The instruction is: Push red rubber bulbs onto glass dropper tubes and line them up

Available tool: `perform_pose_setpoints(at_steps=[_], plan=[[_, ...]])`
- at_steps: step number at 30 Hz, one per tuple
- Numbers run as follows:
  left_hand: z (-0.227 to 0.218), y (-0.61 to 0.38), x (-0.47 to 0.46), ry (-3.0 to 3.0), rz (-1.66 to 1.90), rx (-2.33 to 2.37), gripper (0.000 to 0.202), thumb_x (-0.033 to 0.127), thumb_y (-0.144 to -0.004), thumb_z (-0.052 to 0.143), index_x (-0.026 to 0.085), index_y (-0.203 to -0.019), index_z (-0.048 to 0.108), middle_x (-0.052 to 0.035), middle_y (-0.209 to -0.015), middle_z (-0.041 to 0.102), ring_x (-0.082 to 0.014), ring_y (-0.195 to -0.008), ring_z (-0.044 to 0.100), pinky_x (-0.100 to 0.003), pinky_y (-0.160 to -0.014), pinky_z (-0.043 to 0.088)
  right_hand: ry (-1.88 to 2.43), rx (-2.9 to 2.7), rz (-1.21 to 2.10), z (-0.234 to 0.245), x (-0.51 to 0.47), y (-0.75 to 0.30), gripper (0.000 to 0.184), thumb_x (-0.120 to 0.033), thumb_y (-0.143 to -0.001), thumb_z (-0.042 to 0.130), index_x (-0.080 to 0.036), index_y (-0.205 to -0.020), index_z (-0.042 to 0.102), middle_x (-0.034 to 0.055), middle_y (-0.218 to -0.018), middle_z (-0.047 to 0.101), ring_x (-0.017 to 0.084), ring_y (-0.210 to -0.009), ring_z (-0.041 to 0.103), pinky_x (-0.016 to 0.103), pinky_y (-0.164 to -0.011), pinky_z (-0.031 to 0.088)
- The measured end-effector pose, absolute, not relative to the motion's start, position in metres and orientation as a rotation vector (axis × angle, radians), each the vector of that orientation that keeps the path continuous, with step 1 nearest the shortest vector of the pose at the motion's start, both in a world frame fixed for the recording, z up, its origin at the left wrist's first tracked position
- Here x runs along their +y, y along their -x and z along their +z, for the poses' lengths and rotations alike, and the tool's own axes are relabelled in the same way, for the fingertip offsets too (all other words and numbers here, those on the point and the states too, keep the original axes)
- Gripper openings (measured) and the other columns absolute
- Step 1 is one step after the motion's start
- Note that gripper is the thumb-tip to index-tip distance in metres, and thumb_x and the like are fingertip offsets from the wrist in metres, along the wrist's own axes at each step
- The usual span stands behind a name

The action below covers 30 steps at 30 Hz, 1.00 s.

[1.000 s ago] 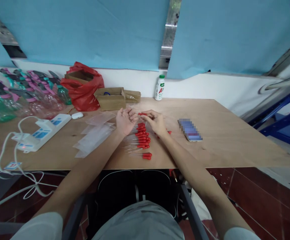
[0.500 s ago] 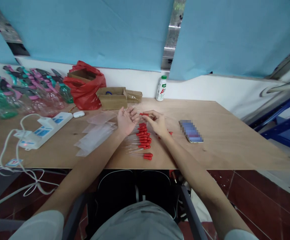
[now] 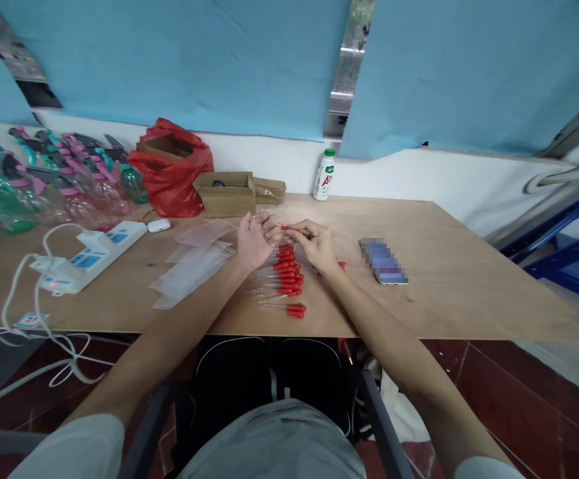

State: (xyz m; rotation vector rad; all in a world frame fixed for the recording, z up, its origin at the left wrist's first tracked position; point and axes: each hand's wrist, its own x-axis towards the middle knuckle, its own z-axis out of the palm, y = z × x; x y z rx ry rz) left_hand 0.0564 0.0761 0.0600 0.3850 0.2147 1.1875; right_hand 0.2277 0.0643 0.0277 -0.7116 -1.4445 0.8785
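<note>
Between my two hands is a dropper (image 3: 290, 228) with a red rubber bulb. My right hand (image 3: 318, 246) pinches the red bulb between thumb and fingers. My left hand (image 3: 258, 241) is turned palm up, its fingers curled at the clear tube end, which they mostly hide. Below the hands, a pile of red-bulbed droppers (image 3: 289, 271) lies on the table, clear tubes pointing left. Nearer the front edge are a couple more droppers (image 3: 296, 311). Part of another red bulb (image 3: 342, 265) shows beside my right wrist. Clear plastic bags (image 3: 190, 269) lie fanned out left of my left forearm.
On the wooden table (image 3: 459, 279) a phone (image 3: 383, 261) lies at right. Behind stand a white bottle (image 3: 324, 176), a cardboard box (image 3: 227, 198) and a red plastic bag (image 3: 164, 183). A corded power strip (image 3: 94, 256), a white case (image 3: 159, 225) and spray bottles (image 3: 70, 193) occupy the left.
The hands hold nearly the same place, with the red bulb tilted slightly differently between them. The whole view has shifted a little.
</note>
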Motion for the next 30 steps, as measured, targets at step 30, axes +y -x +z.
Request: perform_pose_setpoints(at_steps=[30], plan=[[0.0566,-0.0622,0.0744,-0.491,1.23,0.214,0.042,0.046,-0.108,0.028,0.02,-0.085,0.053,-0.0062,-0.085,0.06,-0.0123,-0.053,0.045,-0.025,-0.048,0.038,0.789,-1.573,0.697,0.0322,0.068,-0.2362,0.036,-0.052,-0.089,0.079,-0.022,-0.107,0.079,0.0072,-0.104,0.082,0.022,-0.093,0.078,0.035,-0.089,0.063]])
